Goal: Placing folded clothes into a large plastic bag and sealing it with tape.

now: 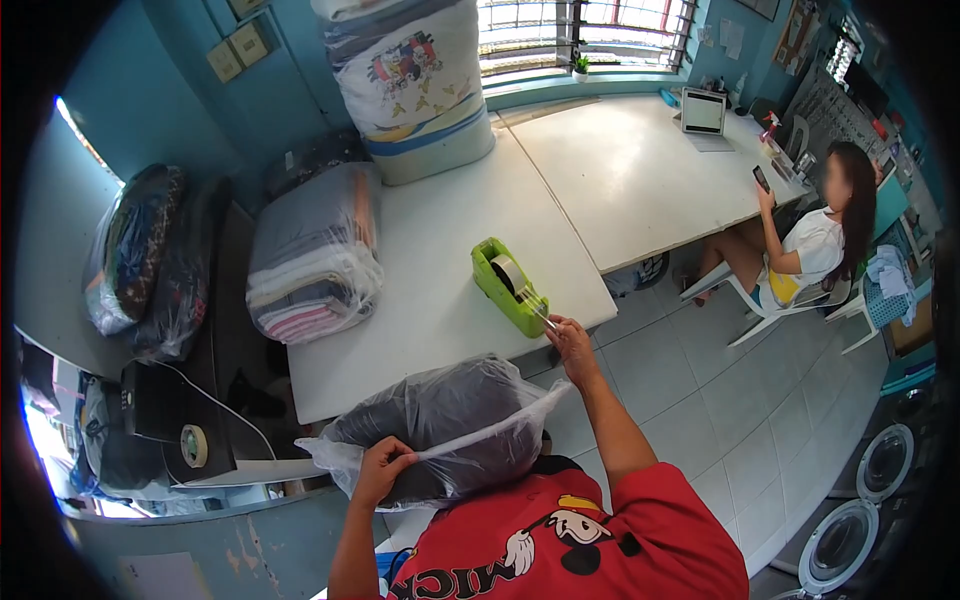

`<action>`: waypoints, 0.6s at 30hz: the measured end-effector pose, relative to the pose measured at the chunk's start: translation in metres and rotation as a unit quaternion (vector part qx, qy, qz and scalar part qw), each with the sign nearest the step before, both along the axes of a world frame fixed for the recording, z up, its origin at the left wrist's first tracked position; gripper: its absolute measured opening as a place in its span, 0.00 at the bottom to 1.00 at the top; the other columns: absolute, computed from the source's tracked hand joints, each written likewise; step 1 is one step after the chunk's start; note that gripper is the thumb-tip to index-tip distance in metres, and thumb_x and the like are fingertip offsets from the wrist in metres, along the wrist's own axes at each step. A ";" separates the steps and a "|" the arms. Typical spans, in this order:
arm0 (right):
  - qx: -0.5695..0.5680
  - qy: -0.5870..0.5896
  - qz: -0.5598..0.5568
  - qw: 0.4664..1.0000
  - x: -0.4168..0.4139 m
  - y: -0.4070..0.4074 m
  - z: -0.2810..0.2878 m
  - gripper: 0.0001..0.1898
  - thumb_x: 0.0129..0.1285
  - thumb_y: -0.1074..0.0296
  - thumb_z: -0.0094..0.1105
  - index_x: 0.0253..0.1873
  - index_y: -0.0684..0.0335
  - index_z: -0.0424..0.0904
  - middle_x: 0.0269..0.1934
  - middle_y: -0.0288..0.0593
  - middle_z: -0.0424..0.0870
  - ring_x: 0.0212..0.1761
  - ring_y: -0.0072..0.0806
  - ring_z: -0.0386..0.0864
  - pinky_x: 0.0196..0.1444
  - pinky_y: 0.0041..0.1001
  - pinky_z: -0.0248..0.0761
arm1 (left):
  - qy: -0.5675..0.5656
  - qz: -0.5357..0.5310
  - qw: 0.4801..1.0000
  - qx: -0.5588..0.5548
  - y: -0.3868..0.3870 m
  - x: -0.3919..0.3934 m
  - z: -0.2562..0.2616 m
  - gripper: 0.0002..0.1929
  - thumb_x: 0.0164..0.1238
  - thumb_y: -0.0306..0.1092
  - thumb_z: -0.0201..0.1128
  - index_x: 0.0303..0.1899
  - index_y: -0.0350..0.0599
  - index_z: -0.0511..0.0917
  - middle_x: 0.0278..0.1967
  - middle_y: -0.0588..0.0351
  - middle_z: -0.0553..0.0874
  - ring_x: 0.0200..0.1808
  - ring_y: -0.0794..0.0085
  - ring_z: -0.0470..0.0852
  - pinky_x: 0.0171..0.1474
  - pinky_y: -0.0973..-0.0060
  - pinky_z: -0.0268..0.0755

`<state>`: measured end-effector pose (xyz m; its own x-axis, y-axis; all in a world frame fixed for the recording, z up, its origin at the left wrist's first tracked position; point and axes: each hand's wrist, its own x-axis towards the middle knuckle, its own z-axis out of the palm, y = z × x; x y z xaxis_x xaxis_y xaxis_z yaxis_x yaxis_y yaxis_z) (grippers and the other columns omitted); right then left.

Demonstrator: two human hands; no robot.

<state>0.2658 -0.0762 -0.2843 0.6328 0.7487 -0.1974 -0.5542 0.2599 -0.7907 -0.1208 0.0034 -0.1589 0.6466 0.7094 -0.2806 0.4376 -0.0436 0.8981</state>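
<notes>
A clear plastic bag of dark folded fabric [450, 420] rests against my body at the near edge of the white table [435, 202]. My left hand [386, 465] pinches the folded rim of the bag between thumb and fingers. On the table stands a green tape dispenser [510, 289] with a roll of clear tape [508, 271] in it. At the dispenser's cutting end, my right hand [568, 341] holds the free end of the tape between its fingertips. The underside of the bag is hidden.
Plastic-wrapped folded linens [319, 255] sit on the table's left side, with a tall wrapped bedding bundle [412, 97] behind. A seated person [817, 240] holds a phone at the right, near a laptop [703, 112]. A black box-shaped device [154, 405] bears another tape roll [193, 446].
</notes>
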 end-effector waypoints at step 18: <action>-0.144 -0.130 -0.018 0.981 -0.006 0.003 -0.030 0.08 0.65 0.63 0.57 0.36 0.61 0.76 0.23 0.31 0.74 0.25 0.17 0.70 0.31 0.18 0.64 | -0.004 0.003 1.000 0.011 0.000 -0.002 -0.004 0.06 0.57 0.30 0.67 0.28 0.39 0.79 0.24 0.64 0.77 0.28 0.83 0.72 0.33 0.84 0.63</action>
<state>0.2600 -0.0737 -0.3141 0.7153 0.6612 -0.2262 -0.3188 0.0207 -0.9476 -0.1226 0.0038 -0.1625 0.6445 0.7192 -0.2596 0.4298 -0.0600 0.9009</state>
